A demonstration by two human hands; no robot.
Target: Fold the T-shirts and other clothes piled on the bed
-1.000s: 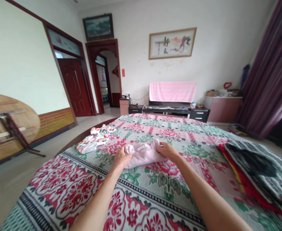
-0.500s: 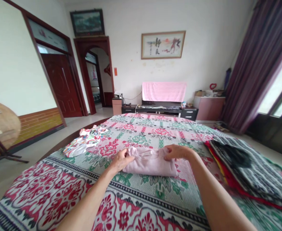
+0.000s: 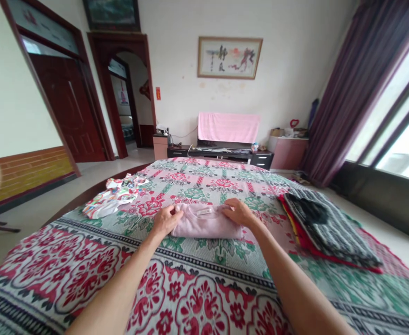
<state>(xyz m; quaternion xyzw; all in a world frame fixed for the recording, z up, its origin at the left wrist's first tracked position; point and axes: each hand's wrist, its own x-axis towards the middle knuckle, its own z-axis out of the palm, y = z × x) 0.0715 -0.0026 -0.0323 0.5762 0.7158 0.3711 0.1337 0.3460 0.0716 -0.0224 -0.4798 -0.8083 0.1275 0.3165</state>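
A pale pink shirt (image 3: 204, 225), folded into a flat bundle, lies in front of me on the patterned cloth (image 3: 221, 286). Its round neckline and a white label face up along the far edge. My left hand (image 3: 165, 220) grips the bundle's left upper corner, thumb on top and fingers curled at the edge. At the right upper corner, my right hand (image 3: 240, 212) pinches the fabric in the same way. The fingertips under the fabric are partly hidden.
To the left lies a crumpled white garment (image 3: 115, 195) with a colourful print. A stack of folded clothes (image 3: 330, 228), black-and-white over red, sits on the right. Beyond the table edge, a low black cabinet (image 3: 221, 153) carries something draped with a pink cloth (image 3: 228, 126).
My view has turned slightly to the right and down, so the scene sits further left and higher. Both hands remain on the corners of the folded shirt.
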